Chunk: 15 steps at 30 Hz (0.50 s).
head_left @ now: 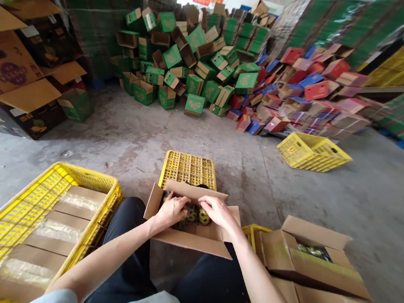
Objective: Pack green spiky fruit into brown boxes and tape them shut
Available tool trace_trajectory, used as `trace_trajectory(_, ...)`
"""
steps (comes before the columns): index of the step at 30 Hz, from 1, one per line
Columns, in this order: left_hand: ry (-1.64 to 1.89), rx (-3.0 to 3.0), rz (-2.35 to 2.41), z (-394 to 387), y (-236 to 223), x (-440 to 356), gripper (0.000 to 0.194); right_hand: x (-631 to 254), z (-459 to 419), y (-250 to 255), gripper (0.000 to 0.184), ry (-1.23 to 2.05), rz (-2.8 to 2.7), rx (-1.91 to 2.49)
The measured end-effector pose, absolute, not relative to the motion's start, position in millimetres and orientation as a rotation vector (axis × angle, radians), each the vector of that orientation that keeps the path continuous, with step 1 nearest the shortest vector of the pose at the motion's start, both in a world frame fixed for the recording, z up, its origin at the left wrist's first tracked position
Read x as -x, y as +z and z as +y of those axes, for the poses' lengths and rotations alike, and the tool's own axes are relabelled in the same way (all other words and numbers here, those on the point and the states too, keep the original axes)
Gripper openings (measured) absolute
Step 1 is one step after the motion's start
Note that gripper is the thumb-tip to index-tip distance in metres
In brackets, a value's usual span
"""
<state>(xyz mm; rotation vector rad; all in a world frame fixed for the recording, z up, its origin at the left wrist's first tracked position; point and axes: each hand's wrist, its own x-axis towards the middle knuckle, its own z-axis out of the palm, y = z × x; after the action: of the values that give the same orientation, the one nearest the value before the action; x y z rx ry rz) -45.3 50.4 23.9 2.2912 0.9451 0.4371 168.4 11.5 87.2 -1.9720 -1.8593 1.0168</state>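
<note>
Brown cardboard forms the open carton (191, 242) between the person's knees, its flaps spread outward, with green-and-yellow fruit (203, 216) inside. The left hand (174, 209) reaches into the carton from its left side, palm down and fingers bent over the contents; whether it grips anything, I cannot tell. The right hand (214, 210) is at the carton's right side, its fingers curled and drawn together just beside the fruit; its hold is likewise unclear. Just beyond the carton, a yellow crate (189, 165) shows its grid upward, its near edge hidden by the carton. Left of the carton, a long yellow basket (114, 192) holds a row of taped boxes (76, 206). Right of the carton, and nearer the person, sits a second carton (276, 251), flaps up, with more fruit visible through the gap. Well beyond the carton, green boxes (195, 104) lie heaped on the floor (121, 127), with red and blue boxes (316, 91) tumbled to their right.
</note>
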Motion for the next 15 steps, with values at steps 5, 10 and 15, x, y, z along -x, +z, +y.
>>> trace_trajectory(5,0.459,-2.330,0.884,61.5,4.2,48.3,0.025,-162.6,-7.4,63.9,0.050,0.921,-1.916,2.165)
trace_trajectory(10,0.504,-2.259,0.895,67.9,-0.8,46.5,0.024,-150.8,-20.6,59.2,0.036,1.085,-1.847,2.146)
trace_trajectory(15,0.509,-2.244,0.880,67.7,3.3,51.3,0.025,-166.0,-3.8,59.6,0.038,1.277,-1.574,2.061)
